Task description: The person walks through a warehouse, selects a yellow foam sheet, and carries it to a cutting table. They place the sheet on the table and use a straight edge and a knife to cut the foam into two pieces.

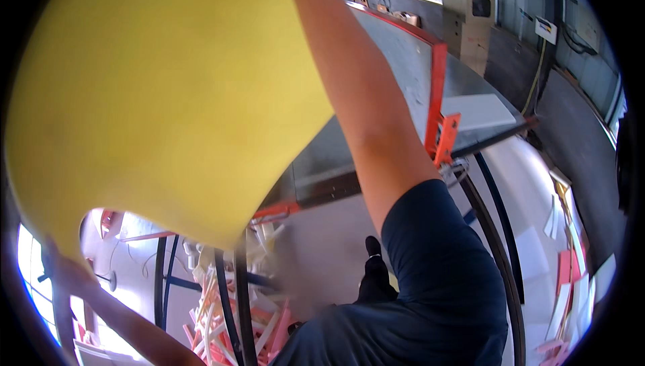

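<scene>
A large yellow sheet [161,90] is held up close to the camera and fills the upper left of the view. My left hand [66,270] grips its lower left corner, with the forearm coming up from the bottom edge. My right arm [363,97] in a dark blue sleeve reaches up along the sheet's right edge. It runs out of the picture at the top, so my right hand is not seen.
A grey machine table [396,50] with a red-orange frame [437,90] stands ahead. Below is a pile of pink and white offcut strips [215,319] behind black curved tubes [238,299]. Pink and white sheets [568,278] lie at the right. My dark shoe [373,268] is on the pale floor.
</scene>
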